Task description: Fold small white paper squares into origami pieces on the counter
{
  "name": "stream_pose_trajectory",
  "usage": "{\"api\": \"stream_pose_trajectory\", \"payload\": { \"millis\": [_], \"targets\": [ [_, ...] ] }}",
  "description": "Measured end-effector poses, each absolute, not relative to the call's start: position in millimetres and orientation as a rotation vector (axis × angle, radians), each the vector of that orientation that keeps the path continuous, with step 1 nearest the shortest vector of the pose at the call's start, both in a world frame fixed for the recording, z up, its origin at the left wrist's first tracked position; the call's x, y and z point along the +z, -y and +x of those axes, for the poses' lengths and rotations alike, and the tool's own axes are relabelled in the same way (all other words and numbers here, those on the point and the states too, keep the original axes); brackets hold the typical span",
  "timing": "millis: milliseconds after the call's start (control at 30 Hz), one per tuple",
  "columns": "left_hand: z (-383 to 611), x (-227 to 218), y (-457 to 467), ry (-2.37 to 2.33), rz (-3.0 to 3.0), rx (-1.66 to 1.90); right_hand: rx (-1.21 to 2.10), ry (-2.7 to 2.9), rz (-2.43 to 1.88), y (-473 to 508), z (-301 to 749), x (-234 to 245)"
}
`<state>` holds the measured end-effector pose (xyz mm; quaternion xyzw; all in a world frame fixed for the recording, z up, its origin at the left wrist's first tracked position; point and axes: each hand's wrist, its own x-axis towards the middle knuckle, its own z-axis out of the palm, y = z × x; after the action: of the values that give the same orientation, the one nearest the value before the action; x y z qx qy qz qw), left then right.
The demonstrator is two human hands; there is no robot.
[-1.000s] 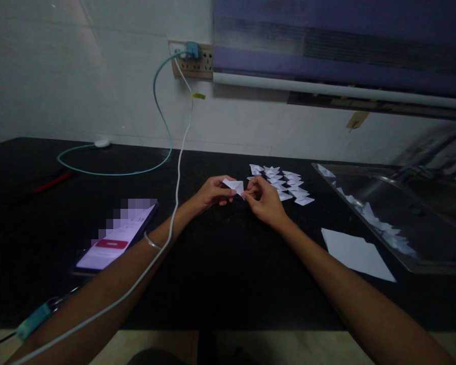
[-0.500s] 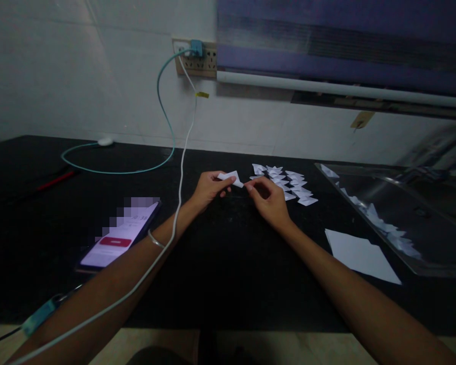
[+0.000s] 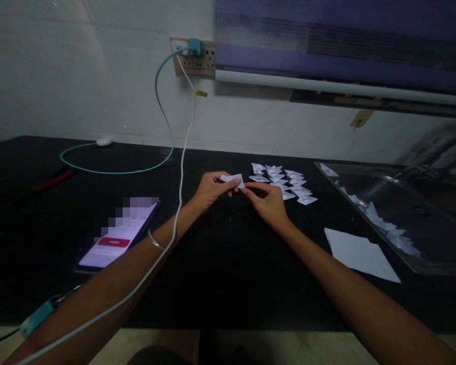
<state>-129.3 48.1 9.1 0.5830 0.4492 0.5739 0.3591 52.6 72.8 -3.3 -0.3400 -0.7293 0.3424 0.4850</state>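
A small folded white paper piece (image 3: 231, 179) is pinched between both hands over the black counter (image 3: 220, 263). My left hand (image 3: 211, 190) grips its left side with thumb and fingers closed. My right hand (image 3: 268, 200) pinches its right end with fingertips together. Just right of the hands lies a cluster of several small folded paper pieces (image 3: 285, 182). A silver bangle sits on my left wrist.
A lit phone (image 3: 117, 238) lies at the left. A white cable (image 3: 180, 167) and a green cable (image 3: 137, 170) run from the wall socket (image 3: 192, 58). A white paper sheet (image 3: 359, 253) lies at right beside a steel sink (image 3: 395, 213) holding paper scraps. A red object (image 3: 55, 181) lies far left.
The paper piece has been folded flatter and turned between the fingers. My right hand briefly drew apart from it, then closed on its right end again.
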Motion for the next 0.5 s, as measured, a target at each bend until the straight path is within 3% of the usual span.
{"api": "stream_pose_trajectory", "payload": {
  "millis": [267, 500],
  "targets": [
    [-127.5, 4.3, -49.9, -1.066, 1.434, 1.377, 1.041, 1.683, -0.846, -79.5, 54.7, -2.4],
    [-119.6, 1.5, -57.0, -1.069, 1.467, 1.305, 0.621, 1.851, -0.873, -73.6, 57.7, -2.5]
  ]
}}
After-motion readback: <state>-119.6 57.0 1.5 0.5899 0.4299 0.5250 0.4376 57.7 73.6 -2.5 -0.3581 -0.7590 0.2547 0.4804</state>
